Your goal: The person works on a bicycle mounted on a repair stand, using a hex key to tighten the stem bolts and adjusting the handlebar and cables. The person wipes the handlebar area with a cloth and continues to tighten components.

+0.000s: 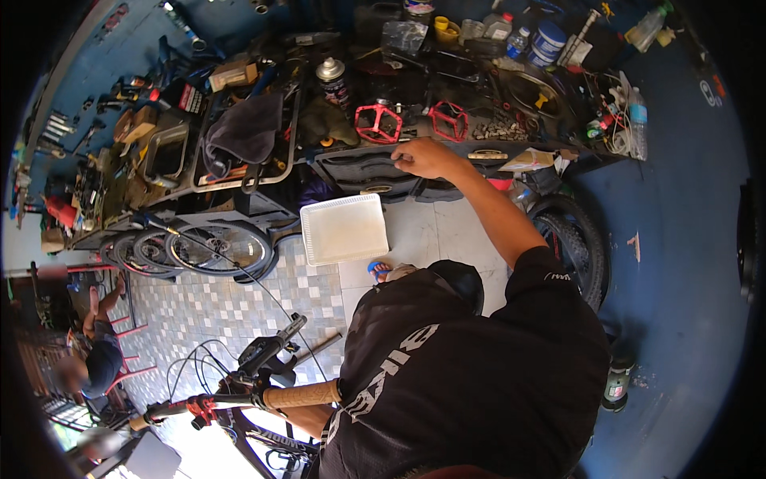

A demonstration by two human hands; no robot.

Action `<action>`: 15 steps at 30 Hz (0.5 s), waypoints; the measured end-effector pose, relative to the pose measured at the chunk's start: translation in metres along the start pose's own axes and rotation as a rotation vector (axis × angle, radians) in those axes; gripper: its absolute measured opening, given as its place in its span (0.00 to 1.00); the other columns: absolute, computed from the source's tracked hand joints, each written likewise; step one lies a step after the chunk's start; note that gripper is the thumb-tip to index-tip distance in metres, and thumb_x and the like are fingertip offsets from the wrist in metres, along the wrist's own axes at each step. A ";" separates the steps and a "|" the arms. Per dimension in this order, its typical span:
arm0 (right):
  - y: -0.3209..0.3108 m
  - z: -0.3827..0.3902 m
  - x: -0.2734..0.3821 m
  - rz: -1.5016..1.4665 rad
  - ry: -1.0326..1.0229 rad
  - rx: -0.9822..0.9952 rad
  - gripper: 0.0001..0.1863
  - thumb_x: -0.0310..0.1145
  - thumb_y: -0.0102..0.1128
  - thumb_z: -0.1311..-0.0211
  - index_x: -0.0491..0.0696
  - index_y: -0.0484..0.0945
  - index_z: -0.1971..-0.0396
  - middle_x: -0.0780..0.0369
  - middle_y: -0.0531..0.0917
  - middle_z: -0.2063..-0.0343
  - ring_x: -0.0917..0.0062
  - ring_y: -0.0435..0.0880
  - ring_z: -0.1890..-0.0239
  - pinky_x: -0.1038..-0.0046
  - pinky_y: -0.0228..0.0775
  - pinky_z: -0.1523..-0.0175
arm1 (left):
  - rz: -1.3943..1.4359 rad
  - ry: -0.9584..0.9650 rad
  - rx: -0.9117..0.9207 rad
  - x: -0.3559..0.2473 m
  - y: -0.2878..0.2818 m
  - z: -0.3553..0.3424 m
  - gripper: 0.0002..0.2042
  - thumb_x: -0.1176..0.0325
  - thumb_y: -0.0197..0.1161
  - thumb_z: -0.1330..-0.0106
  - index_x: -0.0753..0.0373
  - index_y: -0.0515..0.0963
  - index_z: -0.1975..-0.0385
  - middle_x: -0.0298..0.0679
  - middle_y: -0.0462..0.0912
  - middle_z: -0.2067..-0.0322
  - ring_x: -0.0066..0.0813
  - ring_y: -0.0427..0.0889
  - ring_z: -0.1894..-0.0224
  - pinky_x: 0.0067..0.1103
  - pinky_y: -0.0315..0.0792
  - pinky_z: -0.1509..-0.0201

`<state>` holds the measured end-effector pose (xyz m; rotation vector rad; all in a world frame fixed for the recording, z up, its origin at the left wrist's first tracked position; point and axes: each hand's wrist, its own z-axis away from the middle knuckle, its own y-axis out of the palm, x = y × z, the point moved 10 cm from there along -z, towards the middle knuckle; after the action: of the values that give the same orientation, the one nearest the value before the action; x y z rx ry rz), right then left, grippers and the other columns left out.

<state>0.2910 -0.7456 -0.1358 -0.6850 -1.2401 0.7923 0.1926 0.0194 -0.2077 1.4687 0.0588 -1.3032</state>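
My right hand (429, 158) reaches to the front edge of the cluttered workbench (519, 146), its fingers curled together. Whatever they may hold is too small to make out. Just beyond it on the bench lie two red platform bike pedals, the left pedal (378, 123) and the right pedal (448, 121), a little apart from each other. Low at the left, a bicycle handlebar (231, 399) with a tan grip (303, 395) stands close against my body. Part of my left forearm (307, 419) shows beneath that grip; the left hand itself is hidden.
A white plastic basket (343, 231) sits below the bench front. Wheels (219, 249) lean under the bench at left, tyres (570, 247) at right. A spray can (330, 76), a dark cloth (243, 132) and bottles crowd the bench. Another person (104, 359) sits far left.
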 end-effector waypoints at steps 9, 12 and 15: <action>-0.030 0.020 -0.076 -0.084 0.040 -0.081 0.16 0.40 0.68 0.31 0.46 0.86 0.50 0.56 0.90 0.60 0.65 0.90 0.58 0.66 0.80 0.52 | -0.077 -0.017 0.032 0.026 0.025 -0.006 0.25 0.46 0.53 0.28 0.63 0.81 0.52 0.45 0.85 0.57 0.40 0.84 0.55 0.40 0.77 0.47; -0.033 0.022 -0.084 -0.075 0.061 -0.071 0.19 0.42 0.68 0.32 0.45 0.85 0.49 0.54 0.90 0.56 0.64 0.90 0.56 0.67 0.80 0.50 | -0.095 -0.025 0.043 0.035 0.030 -0.003 0.25 0.46 0.52 0.28 0.63 0.81 0.52 0.45 0.85 0.57 0.40 0.84 0.55 0.40 0.77 0.47; -0.032 0.027 -0.091 -0.185 0.078 -0.087 0.19 0.42 0.69 0.32 0.45 0.86 0.49 0.54 0.90 0.56 0.65 0.91 0.55 0.67 0.80 0.48 | -0.097 -0.036 0.048 0.044 0.036 -0.005 0.25 0.46 0.52 0.28 0.63 0.81 0.52 0.45 0.85 0.57 0.40 0.84 0.55 0.40 0.77 0.47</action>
<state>0.2575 -0.8379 -0.1540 -0.6544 -1.2522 0.5569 0.2363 -0.0161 -0.2167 1.4981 0.0768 -1.4174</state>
